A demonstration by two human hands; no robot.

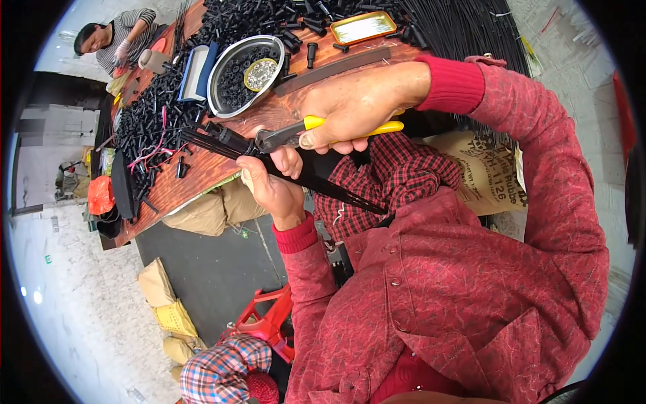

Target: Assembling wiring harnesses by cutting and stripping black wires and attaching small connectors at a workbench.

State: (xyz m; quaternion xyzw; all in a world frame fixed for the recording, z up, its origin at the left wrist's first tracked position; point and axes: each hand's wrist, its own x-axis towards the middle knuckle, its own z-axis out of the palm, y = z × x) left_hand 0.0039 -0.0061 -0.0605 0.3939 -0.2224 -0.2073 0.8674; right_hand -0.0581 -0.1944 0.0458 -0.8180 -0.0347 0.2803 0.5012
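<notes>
My right hand [360,101] is closed round the yellow handles of a pair of pliers [286,135]. Their dark jaws meet a black fitting [232,140] at the upper end of a bundle of thin black rods [336,192]; whether they grip it cannot be made out. Below the jaws, my left hand [276,192] wraps round the rods, thumb toward the fitting. The bundle slants down to the right across a red-and-black checked cloth [404,168] on my lap.
On the reddish wooden table [202,165] lie heaps of black tubular parts [235,20], a metal bowl [214,87] of small black pieces, a yellow-rimmed tray [363,27] and a blue-and-white box [197,73]. Long black rods [457,34] lie at right. Another person [124,40] sits at far left.
</notes>
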